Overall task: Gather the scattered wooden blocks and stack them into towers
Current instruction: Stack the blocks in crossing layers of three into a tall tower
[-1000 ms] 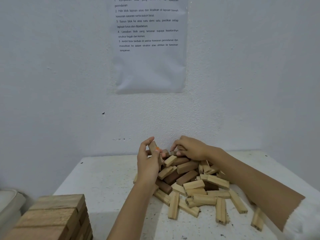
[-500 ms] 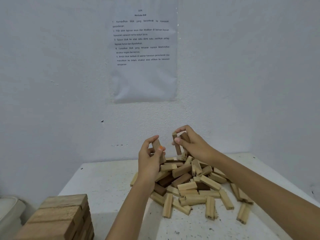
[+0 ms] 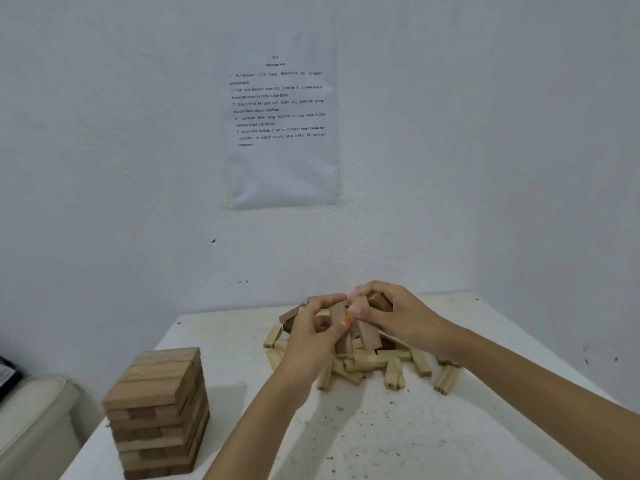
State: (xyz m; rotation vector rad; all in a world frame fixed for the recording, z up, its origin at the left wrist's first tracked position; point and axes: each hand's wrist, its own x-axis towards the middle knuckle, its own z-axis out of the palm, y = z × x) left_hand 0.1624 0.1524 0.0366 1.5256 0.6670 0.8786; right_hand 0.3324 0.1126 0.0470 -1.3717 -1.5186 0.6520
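From the head camera, both hands meet over the pile of wooden blocks (image 3: 372, 363), which lies against the far edge of the white surface (image 3: 381, 441), a little right of its middle. The left hand (image 3: 311, 337) has its grip curled round a light block (image 3: 337, 311) held roughly upright, thumb on one long face and fingers on the other. The right hand (image 3: 405, 317) is closed on darker blocks (image 3: 367, 332); how many it holds is hard to tell, since the fingers cover them. The two hands touch or nearly touch above the heap.

A few stray pieces lie just beside the pile, toward the right edge and the left side of the heap. A finished tower (image 3: 159, 410) of crossed layers stands at the near left corner of the surface, well apart from the pile. A printed sheet of paper (image 3: 282, 126) hangs on the wall (image 3: 485, 150) behind. A cream object (image 3: 31, 414) sits off the left edge.

The blocks look like small, stiff, smooth-sided sticks of wood, probably light. Such pieces likely take a pinch best across the two long faces near the middle, where they will not pivot. Several held in one grip may slide against each other, so squaring them together between both hands seems sensible before carrying. The gathering step appears to be under way, with most of the heap not yet stacked. A new layer will want gentle placing, as a tower of loose wood topples from a small knock.
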